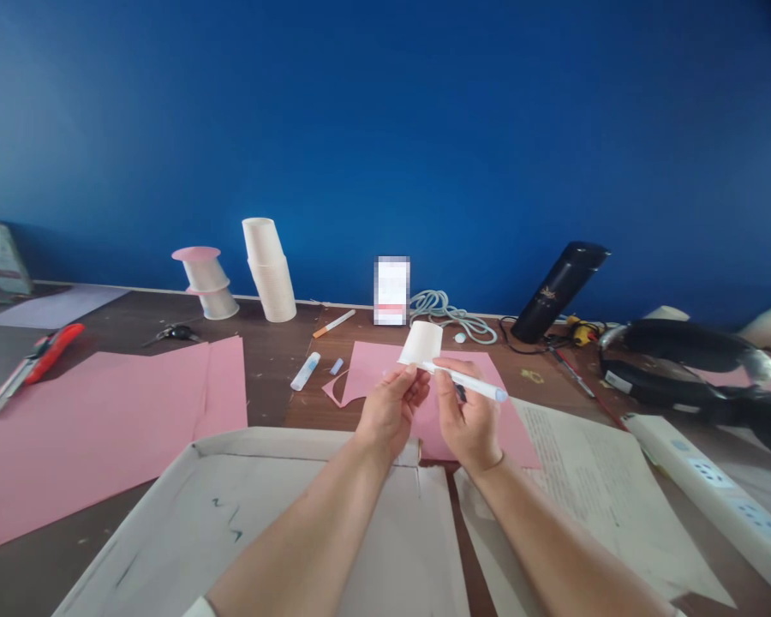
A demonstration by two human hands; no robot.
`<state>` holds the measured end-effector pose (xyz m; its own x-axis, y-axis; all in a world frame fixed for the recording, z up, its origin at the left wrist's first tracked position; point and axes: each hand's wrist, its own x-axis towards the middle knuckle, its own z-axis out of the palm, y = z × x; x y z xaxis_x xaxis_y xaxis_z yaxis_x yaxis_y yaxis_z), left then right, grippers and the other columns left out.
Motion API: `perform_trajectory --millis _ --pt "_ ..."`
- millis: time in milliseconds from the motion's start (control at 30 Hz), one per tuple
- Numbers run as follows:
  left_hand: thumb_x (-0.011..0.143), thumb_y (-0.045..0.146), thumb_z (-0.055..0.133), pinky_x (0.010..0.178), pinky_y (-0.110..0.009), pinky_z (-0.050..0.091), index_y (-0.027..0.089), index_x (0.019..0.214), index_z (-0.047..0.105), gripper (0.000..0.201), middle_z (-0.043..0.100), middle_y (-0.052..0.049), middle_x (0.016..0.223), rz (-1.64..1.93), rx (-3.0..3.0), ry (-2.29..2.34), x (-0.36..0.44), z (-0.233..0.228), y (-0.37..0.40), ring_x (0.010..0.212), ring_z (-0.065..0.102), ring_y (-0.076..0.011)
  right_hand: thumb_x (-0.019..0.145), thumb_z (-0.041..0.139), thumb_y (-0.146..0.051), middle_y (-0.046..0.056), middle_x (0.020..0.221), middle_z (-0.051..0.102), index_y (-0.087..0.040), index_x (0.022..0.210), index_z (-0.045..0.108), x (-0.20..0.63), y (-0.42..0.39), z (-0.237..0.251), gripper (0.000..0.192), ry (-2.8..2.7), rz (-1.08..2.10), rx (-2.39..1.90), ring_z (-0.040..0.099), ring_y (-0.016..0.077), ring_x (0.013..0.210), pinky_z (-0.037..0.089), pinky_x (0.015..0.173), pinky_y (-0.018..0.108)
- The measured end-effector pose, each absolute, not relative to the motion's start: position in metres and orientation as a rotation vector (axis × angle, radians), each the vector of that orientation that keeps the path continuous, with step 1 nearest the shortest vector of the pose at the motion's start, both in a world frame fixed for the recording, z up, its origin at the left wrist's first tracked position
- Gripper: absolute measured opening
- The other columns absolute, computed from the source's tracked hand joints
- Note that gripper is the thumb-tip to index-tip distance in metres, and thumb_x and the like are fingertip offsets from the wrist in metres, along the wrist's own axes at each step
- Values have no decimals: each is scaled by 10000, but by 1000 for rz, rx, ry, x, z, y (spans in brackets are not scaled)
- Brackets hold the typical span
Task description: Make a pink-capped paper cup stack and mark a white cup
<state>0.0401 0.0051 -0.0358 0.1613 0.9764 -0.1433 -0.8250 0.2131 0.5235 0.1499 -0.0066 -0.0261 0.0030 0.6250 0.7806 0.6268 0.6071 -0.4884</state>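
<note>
My left hand [391,410] is closed on the rim of a white paper cup [424,341], which is tipped upside down. A white pen [472,383] with a pale blue end is gripped in my right hand [470,422]. Its tip points left and lies at the cup's rim; I cannot tell whether it touches. Below both hands lies a pink paper sheet [507,428] with a curved cut at its left edge. Left of the sheet are a small blue cap [337,367] and a clear white tube [305,371].
Stacked cups [271,274], pink-disc cups [209,278], a phone [391,291], cable [453,313] and black flask [558,291] line the wall. Left lie a red utility knife [51,356] and pink paper [103,428]. Right are headphones [661,377] and a power strip [713,488]. Cardboard [263,514] is nearest.
</note>
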Motion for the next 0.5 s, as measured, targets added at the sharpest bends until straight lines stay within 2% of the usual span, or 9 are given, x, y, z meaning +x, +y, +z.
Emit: perform_trajectory --millis 500 --pt "723 192 710 776 -221 475 110 800 678 117 658 -42 790 1323 396 505 41 -38 6 751 608 -91 888 495 -227 71 883 664 -179 969 607 148 -5 -24 146 -1682 -71 -1048 605 192 832 481 769 355"
